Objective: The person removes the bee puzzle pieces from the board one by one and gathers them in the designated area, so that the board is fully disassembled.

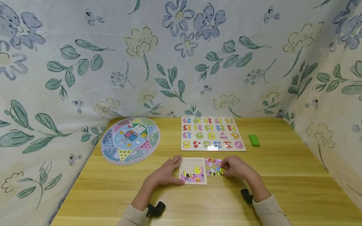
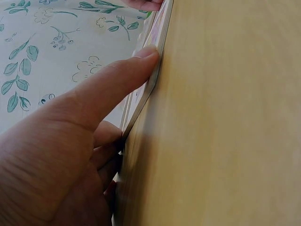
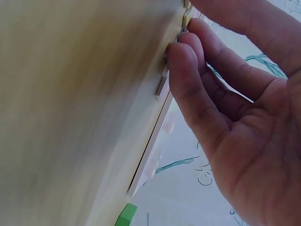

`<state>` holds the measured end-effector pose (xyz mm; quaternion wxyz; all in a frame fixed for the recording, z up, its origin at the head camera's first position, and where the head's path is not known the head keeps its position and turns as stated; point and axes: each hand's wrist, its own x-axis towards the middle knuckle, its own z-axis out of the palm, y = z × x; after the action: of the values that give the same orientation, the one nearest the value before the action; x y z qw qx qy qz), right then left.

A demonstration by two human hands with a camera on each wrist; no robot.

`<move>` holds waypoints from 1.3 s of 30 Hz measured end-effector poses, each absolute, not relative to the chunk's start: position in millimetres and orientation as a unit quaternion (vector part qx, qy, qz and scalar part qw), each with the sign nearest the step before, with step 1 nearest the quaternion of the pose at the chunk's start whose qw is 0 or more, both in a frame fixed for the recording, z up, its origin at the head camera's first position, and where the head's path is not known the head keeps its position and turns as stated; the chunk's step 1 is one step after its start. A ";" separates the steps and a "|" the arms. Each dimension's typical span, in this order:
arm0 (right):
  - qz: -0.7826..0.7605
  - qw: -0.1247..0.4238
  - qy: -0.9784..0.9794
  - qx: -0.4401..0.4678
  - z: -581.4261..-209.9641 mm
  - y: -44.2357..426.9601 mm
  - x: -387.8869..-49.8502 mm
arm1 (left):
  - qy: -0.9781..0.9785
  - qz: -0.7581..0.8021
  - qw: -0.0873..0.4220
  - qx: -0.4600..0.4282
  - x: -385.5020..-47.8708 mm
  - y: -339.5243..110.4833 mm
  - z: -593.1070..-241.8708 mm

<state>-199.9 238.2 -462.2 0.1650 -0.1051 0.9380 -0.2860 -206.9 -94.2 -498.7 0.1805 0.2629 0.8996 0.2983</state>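
Note:
A small wooden puzzle board [image 1: 193, 183] lies on the table, its lower part filled with pieces showing a yellow and black-striped figure on pink. My left hand [image 1: 167, 172] grips the board's left side, fingers at the far corner and thumb at the near edge; the left wrist view shows the thumb [image 2: 117, 77] against the rim. Loose jigsaw pieces [image 1: 212, 163] lie close together just right of the board. At their right edge my right hand [image 1: 237, 168] pinches a jigsaw piece, with curled fingertips in the right wrist view partly hiding it.
Behind the hands lies a number puzzle board [image 1: 212, 147] with colourful numerals. A round Chinese checkers board [image 1: 130, 141] is at the back left. A green block [image 1: 254, 140] sits at the back right. Floral cloth [image 1: 169, 62] hangs behind the wooden table [image 1: 282, 188].

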 end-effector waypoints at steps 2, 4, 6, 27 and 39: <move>-0.284 0.161 0.939 -0.109 -461.8 238.7 -200.2 | 0.899 0.300 0.180 0.263 -206.8 -94.5 -497.7; -0.284 0.160 0.939 -0.108 -461.2 238.8 -200.7 | 0.899 0.301 0.181 0.263 -206.6 -94.7 -496.4; -0.287 0.159 0.939 -0.105 -460.9 238.5 -201.4 | 0.900 0.299 0.181 0.261 -206.8 -94.9 -495.6; -0.282 0.131 0.941 -0.132 -453.0 207.1 -202.5 | 0.897 0.297 0.166 0.282 -206.6 -95.1 -497.6; -0.288 0.145 0.931 -0.174 -451.5 167.6 -207.9 | 0.901 0.291 0.160 0.280 -205.7 -92.8 -496.7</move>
<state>-207.9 167.6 -451.5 0.1447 -0.1737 0.9305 -0.2880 -205.7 -92.8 -496.7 0.1599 0.2801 0.9008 0.2909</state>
